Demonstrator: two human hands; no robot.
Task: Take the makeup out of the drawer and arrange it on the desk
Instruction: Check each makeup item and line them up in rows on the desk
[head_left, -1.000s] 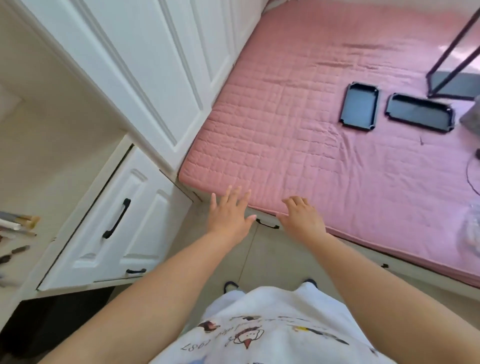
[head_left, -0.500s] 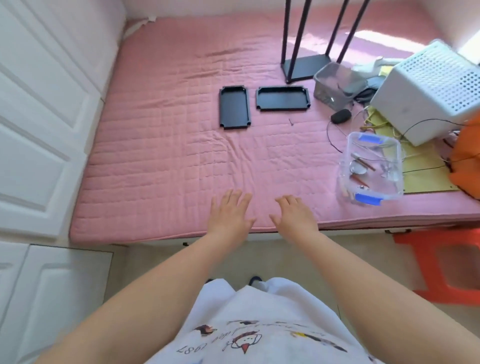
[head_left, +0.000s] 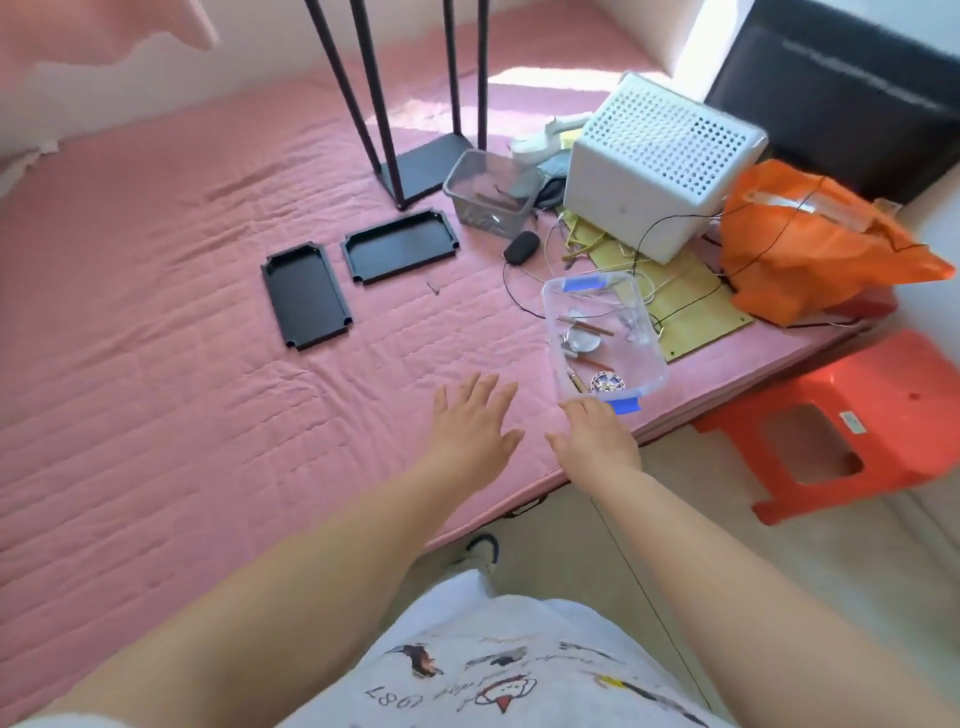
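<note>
Both hands are reaching out empty over the pink mattress's (head_left: 182, 338) near edge, the left hand (head_left: 475, 431) spread flat, the right hand (head_left: 597, 441) loosely open, approaching the clear bin (head_left: 602, 338) apparently to grasp it; no makeup drawer is showing.

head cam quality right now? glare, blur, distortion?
Head view: sunlight blows out the top right, washing the mattress behind the white basket; overall soft, blurriest at top left; wide-angle bend stretches forearms at the bottom; clear box readable, contents small; both hands, left and right, reasonably sharp.
</note>
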